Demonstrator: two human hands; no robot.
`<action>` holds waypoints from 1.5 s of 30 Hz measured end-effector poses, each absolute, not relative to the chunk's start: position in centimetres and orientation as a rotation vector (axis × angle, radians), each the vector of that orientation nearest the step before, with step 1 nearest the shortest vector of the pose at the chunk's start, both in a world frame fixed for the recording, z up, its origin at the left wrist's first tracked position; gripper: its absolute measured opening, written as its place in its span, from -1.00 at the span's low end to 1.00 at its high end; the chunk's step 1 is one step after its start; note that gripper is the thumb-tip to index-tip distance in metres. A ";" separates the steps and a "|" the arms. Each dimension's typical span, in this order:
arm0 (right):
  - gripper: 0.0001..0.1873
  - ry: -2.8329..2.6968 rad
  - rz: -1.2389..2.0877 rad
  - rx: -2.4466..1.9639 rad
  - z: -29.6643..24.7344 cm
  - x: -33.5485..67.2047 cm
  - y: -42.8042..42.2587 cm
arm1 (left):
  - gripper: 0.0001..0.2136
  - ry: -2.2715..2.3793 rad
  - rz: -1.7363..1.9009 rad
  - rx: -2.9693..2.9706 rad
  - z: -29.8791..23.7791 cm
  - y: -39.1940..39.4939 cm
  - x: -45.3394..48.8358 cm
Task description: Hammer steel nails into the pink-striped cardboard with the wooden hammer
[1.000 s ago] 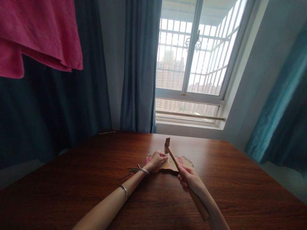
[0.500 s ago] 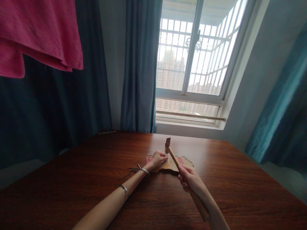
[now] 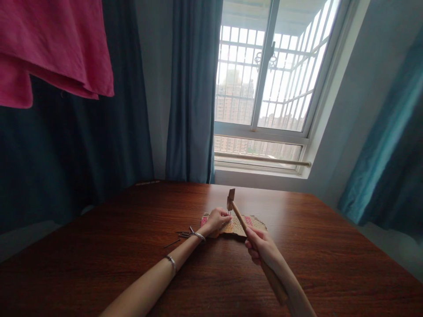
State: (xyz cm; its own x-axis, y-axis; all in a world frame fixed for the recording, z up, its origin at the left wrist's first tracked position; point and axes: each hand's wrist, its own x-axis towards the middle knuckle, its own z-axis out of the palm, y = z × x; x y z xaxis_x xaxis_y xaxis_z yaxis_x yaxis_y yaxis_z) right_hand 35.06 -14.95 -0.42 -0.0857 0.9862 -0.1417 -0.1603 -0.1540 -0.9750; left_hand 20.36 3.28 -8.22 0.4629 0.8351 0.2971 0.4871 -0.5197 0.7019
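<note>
My right hand [image 3: 261, 248] is closed round the wooden handle of a hammer [image 3: 238, 216]. Its dark head is raised just above my left hand. My left hand [image 3: 216, 219] pinches a thin nail [image 3: 229, 212] upright under the hammer head, fingers pressed together. Both rest over a flat tan piece of cardboard [image 3: 254, 221] with rows of small holes and pink patches, lying on the brown wooden table [image 3: 99, 255].
Several loose nails [image 3: 180, 235] lie on the table left of my left wrist. A window [image 3: 264, 83] with a grille and blue curtains stands beyond the table's far edge. Pink cloth [image 3: 53, 44] hangs at the upper left.
The hammer head has risen very slightly. Both hands stay where they were.
</note>
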 end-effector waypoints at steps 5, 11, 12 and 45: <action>-0.47 -1.077 1.431 -1.181 -0.6 35.1 -14.8 | -0.67 1.129 0.853 2.203 -7.9 3.1 20.4; -0.47 -1.073 1.425 -1.151 -0.3 35.0 -15.1 | -0.69 1.118 0.835 2.191 -7.6 2.8 20.3; -0.48 -1.076 1.423 -1.152 -0.2 35.0 -15.2 | -0.69 1.126 0.831 2.185 -7.5 2.8 20.3; -0.56 -1.046 1.449 -1.125 -0.3 35.2 -15.0 | -0.75 1.146 0.871 2.186 -7.8 2.6 20.3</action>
